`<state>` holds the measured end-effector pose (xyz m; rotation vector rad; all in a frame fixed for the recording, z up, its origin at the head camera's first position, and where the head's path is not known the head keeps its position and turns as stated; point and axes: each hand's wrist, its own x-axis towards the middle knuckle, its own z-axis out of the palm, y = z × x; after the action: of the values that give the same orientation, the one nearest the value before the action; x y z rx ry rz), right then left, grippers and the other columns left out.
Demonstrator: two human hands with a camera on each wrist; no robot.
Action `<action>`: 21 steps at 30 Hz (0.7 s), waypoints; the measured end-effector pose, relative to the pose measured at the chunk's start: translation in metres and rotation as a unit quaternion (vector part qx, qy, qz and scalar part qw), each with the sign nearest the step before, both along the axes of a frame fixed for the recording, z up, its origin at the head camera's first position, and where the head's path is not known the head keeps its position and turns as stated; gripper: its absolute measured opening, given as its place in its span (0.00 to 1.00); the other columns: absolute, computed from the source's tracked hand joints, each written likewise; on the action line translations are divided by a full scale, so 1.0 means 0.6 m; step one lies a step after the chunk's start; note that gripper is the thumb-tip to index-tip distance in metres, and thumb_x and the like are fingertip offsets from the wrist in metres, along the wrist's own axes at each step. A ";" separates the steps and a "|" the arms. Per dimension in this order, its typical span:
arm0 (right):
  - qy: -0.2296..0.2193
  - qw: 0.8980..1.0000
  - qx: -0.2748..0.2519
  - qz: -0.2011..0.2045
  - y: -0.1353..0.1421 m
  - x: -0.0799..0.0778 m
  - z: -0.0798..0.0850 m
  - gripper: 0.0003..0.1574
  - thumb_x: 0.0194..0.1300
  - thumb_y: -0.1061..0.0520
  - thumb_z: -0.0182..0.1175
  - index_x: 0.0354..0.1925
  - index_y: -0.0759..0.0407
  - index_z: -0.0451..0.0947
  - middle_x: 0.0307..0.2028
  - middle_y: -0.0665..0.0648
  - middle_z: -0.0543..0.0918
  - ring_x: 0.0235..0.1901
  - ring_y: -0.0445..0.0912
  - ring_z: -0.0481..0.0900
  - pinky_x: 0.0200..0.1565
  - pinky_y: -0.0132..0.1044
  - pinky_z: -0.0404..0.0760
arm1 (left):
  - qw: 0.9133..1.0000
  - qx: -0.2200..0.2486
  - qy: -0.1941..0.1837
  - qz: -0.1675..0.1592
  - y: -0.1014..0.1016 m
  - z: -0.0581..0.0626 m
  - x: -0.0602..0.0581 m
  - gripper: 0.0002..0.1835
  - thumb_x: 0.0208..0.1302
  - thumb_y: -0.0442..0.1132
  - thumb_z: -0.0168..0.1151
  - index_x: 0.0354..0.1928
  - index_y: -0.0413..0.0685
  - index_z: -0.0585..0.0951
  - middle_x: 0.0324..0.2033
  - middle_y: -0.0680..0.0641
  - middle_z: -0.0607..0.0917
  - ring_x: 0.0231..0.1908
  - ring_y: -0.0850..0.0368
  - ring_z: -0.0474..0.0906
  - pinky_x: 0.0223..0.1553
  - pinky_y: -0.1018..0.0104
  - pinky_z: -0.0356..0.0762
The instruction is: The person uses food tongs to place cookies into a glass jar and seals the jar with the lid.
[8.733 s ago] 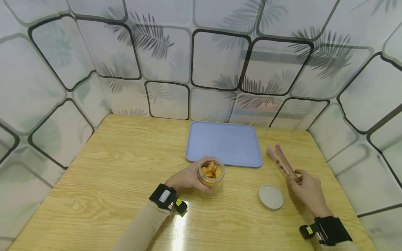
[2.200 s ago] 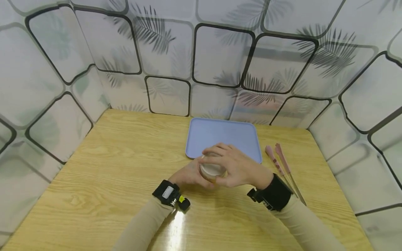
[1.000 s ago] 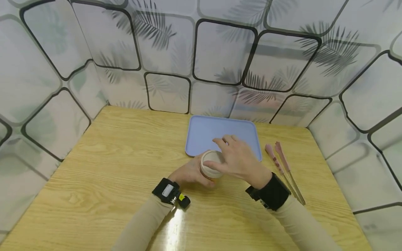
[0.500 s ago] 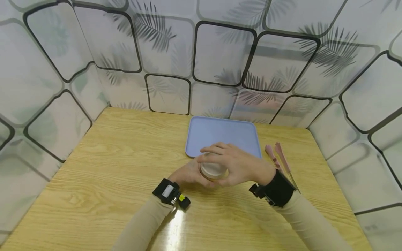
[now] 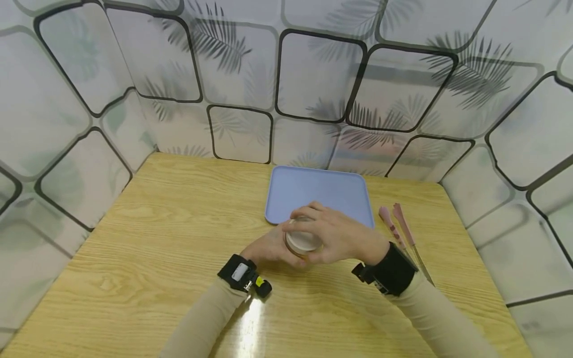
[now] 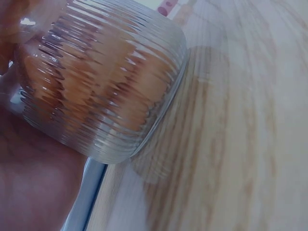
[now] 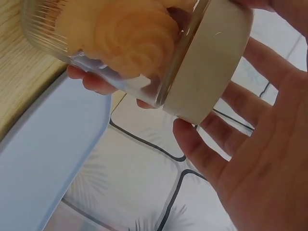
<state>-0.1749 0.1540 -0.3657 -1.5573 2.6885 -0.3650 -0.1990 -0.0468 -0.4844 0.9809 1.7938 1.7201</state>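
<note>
In the head view, my left hand is wrapped round the side of a ribbed glass jar, which stands on the table. Orange, shell-like pieces fill much of the jar, one with a spiral swirl. A cream-coloured lid sits on the jar's mouth. Over it, my right hand grips the lid's rim, thumb on the near side and fingers curved round the far side. In the right wrist view, fingertips press against the lid's edge.
Behind the jar lies a blue rectangular tray on the wooden table. Two slim pink-and-metal utensils lie to the right, partly covered by the right wrist strap. Patterned curtain walls enclose the table's back and sides.
Earlier, the right hand let go of the pink utensils, and the lid went from the table onto the jar. Lately its fingers lifted off the lid, then closed round it again. The left hand kept its hold.
</note>
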 end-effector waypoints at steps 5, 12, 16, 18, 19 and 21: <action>0.007 0.999 -0.007 -0.035 -0.003 0.005 -0.004 0.39 0.55 0.43 0.73 0.65 0.42 0.78 0.59 0.55 0.78 0.56 0.51 0.73 0.46 0.44 0.84 | 1.000 -0.003 -0.008 0.003 -0.001 0.002 0.001 0.53 0.45 0.29 0.80 0.73 0.52 0.61 0.66 0.45 0.71 0.64 0.51 0.70 0.68 0.54 0.69; 0.031 0.996 -0.014 -0.086 -0.007 0.012 -0.012 0.33 0.57 0.39 0.70 0.61 0.42 0.81 0.53 0.55 0.79 0.46 0.48 0.73 0.36 0.39 0.83 | 1.000 -0.001 -0.011 -0.002 -0.001 0.001 0.001 0.54 0.45 0.27 0.79 0.74 0.51 0.61 0.65 0.43 0.73 0.63 0.51 0.71 0.68 0.55 0.69; 0.060 0.991 -0.018 -0.115 -0.012 0.017 -0.019 0.34 0.58 0.36 0.68 0.60 0.45 0.81 0.49 0.56 0.80 0.42 0.49 0.74 0.32 0.38 0.82 | 1.000 0.005 -0.025 -0.009 -0.001 0.002 0.002 0.54 0.46 0.26 0.78 0.75 0.52 0.61 0.64 0.43 0.74 0.62 0.51 0.72 0.67 0.55 0.71; 0.076 0.988 -0.022 -0.134 -0.016 0.020 -0.022 0.35 0.58 0.34 0.69 0.59 0.46 0.81 0.47 0.57 0.80 0.40 0.49 0.75 0.30 0.38 0.82 | 0.999 0.007 -0.033 -0.011 -0.001 0.002 0.003 0.54 0.46 0.26 0.77 0.75 0.53 0.60 0.64 0.43 0.74 0.62 0.50 0.72 0.67 0.54 0.71; 0.084 0.986 -0.023 -0.143 -0.018 0.022 -0.024 0.35 0.58 0.33 0.69 0.59 0.46 0.81 0.46 0.57 0.80 0.39 0.50 0.76 0.29 0.38 0.82 | 0.999 0.009 -0.038 -0.012 -0.002 0.002 0.003 0.55 0.46 0.26 0.77 0.76 0.55 0.59 0.65 0.43 0.73 0.63 0.50 0.72 0.67 0.54 0.71; 0.101 0.981 -0.025 -0.163 -0.021 0.026 -0.029 0.36 0.58 0.31 0.69 0.58 0.47 0.82 0.43 0.58 0.80 0.37 0.50 0.76 0.28 0.38 0.82 | 0.999 0.010 -0.047 -0.014 -0.002 0.001 0.003 0.56 0.46 0.26 0.77 0.76 0.56 0.58 0.65 0.43 0.72 0.63 0.49 0.71 0.67 0.53 0.71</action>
<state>-0.1590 0.1411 -0.3829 -1.2201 3.1231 -0.2951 -0.1971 -0.0477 -0.4839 0.9143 1.6987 1.7409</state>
